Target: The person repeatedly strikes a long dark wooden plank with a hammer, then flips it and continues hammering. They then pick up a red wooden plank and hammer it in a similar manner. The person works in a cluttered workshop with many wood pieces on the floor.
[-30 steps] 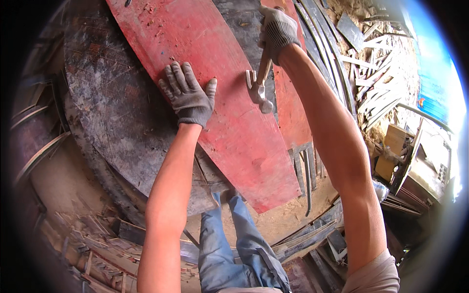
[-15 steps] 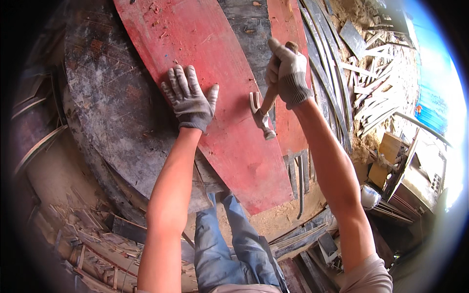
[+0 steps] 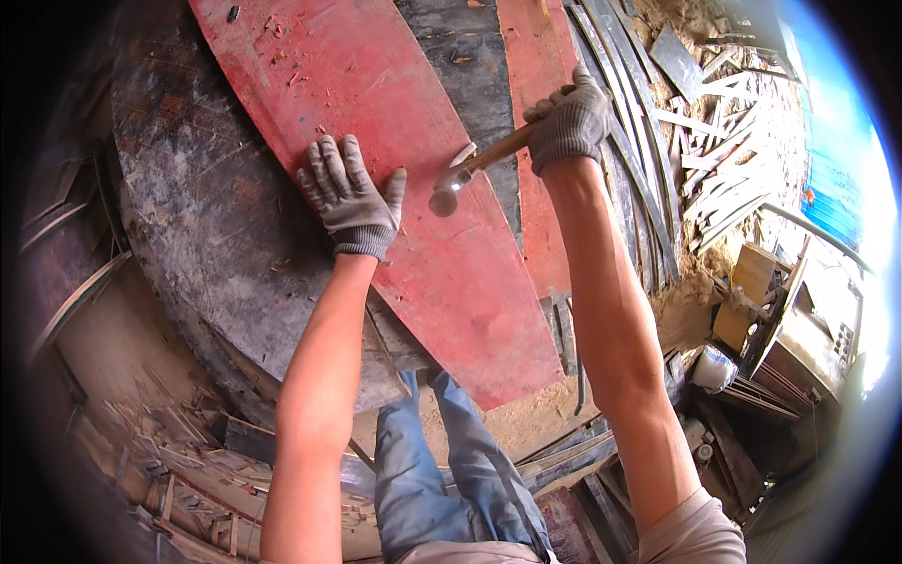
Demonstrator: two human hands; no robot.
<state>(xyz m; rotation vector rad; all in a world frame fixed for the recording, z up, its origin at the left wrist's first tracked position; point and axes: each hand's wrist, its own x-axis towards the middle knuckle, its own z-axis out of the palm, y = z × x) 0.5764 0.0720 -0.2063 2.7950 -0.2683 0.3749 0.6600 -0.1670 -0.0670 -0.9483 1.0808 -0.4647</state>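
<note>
We have the red board as our landmark: its long axis runs from the upper left down to the lower right across the dark round table. Our left hand, gloved, lies spread flat on the board. Our right hand is wrapped tight round the hammer, whose head hangs just right of the left thumb, perhaps clear of the surface.

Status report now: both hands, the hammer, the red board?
Left hand flat on red board. Right hand grips hammer, head just above the board. Nothing between hammer and board.
</note>
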